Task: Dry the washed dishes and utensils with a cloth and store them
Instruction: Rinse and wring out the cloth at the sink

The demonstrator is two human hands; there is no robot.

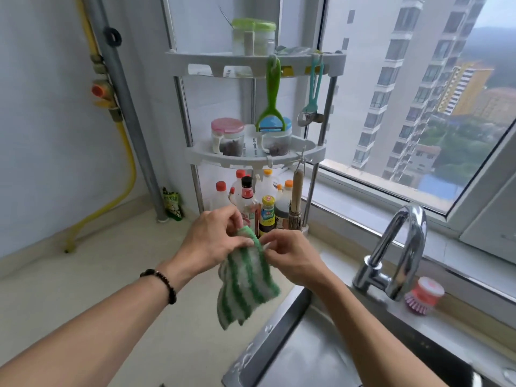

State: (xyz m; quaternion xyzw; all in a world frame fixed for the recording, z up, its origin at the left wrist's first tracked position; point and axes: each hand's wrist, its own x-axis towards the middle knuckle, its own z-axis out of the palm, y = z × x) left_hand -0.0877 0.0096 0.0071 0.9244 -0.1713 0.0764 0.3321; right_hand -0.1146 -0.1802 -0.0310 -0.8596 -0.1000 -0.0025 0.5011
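Note:
A green and white striped cloth [245, 283] hangs in the air above the counter, just left of the sink. My left hand [215, 241] pinches its upper edge from the left. My right hand [293, 258] pinches the same top edge from the right, thumb and fingers close to the left hand's. The rest of the cloth droops down folded below both hands. No dish or utensil is in either hand.
A steel sink [301, 356] lies at lower right with a chrome tap [402, 250] and a pink dish brush [424, 296] behind it. A white corner rack [251, 155] holds jars, hanging peelers and sauce bottles [268, 213]. A beige counter [111, 263] spreads left; a yellow hose [125, 169] runs down the wall.

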